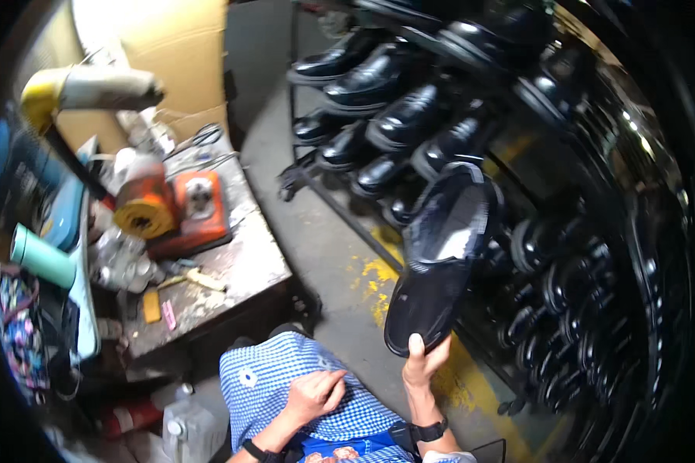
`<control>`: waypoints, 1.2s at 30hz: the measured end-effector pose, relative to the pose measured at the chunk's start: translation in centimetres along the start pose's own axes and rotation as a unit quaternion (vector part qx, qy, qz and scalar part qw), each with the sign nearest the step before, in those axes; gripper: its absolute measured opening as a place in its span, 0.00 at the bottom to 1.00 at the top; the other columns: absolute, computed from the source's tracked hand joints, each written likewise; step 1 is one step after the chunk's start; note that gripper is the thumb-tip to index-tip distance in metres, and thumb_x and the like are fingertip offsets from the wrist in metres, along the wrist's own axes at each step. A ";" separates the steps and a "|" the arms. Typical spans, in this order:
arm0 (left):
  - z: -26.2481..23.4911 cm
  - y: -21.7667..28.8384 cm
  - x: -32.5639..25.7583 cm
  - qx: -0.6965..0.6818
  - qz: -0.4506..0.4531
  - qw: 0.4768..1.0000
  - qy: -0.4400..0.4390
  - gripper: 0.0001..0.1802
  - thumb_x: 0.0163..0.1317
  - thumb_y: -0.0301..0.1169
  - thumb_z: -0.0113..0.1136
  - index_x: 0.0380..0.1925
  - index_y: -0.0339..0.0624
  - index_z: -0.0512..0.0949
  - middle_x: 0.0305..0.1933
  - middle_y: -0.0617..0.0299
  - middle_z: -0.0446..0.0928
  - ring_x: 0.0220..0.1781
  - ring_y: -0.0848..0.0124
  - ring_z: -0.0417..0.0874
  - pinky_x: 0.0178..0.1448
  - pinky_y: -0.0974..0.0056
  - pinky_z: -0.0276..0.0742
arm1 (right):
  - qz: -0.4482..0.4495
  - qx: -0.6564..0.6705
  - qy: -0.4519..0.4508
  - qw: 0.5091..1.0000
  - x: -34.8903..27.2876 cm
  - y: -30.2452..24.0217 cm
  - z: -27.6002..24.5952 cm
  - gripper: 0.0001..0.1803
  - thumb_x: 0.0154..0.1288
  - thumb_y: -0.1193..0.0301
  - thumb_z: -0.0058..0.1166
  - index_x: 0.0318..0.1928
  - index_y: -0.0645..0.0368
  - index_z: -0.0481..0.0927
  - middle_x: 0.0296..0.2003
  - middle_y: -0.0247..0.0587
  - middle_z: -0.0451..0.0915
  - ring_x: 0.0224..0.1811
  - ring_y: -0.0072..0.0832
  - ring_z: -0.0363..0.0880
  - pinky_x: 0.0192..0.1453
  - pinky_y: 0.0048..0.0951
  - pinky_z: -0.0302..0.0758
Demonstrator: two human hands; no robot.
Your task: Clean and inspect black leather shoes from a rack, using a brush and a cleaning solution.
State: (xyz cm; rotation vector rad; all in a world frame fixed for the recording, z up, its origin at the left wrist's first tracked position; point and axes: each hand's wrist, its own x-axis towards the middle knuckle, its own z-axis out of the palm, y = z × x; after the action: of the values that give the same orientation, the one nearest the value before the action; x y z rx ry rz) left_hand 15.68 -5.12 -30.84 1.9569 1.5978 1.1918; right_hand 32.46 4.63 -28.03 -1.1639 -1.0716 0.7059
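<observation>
A black slip-on shoe [431, 297] is in my right hand [425, 361], which pinches it at the toe with the thumb on top. The shoe's opening faces up, showing a pale insole, and its heel points away from me toward the rack. My left hand [315, 397] is in front of the blue-and-white checked apron [259, 378] over my lap, apart from the shoe. Its fingers are curled in, with nothing visible in them.
A black metal rack [350, 214] full of glossy black shoes [400, 119] stands ahead and to the right. At left, a worn worktable [251, 266] carries an orange device [201, 208], a lamp arm [104, 89] and small tools. A translucent jug [189, 432] stands at lower left.
</observation>
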 end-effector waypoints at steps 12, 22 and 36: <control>-1.8 -1.6 -3.4 -0.043 0.002 0.995 0.092 0.08 0.52 0.28 0.59 0.33 0.37 0.80 0.22 0.60 0.77 0.21 0.69 0.79 0.25 0.68 0.75 | -0.150 -0.293 -0.221 0.918 5.3 -4.6 17.6 0.25 0.46 0.60 0.66 0.39 0.66 0.76 0.27 0.53 0.80 0.30 0.45 0.81 0.36 0.36 0.75; -2.7 -2.7 -4.8 -0.072 0.015 0.990 0.119 0.08 0.53 0.27 0.59 0.33 0.36 0.79 0.25 0.59 0.79 0.23 0.69 0.81 0.25 0.69 0.77 | -0.190 -0.310 -0.220 0.905 5.8 -7.1 28.4 0.29 0.46 0.52 0.63 0.42 0.62 0.76 0.29 0.55 0.80 0.32 0.49 0.80 0.39 0.40 0.74; -3.8 -1.8 -5.0 -0.095 -0.039 0.989 0.110 0.09 0.52 0.25 0.57 0.34 0.36 0.78 0.23 0.53 0.76 0.24 0.58 0.78 0.30 0.59 0.74 | -0.215 -0.329 -0.195 0.899 7.0 -7.8 34.7 0.32 0.46 0.47 0.60 0.42 0.62 0.76 0.31 0.57 0.80 0.37 0.51 0.79 0.43 0.44 0.73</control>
State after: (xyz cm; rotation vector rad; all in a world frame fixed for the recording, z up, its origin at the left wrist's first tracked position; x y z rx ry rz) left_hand 11.56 -10.13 -31.83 1.6790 1.5817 1.5098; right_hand 2.19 21.42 -17.42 -1.3001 -1.9377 0.2155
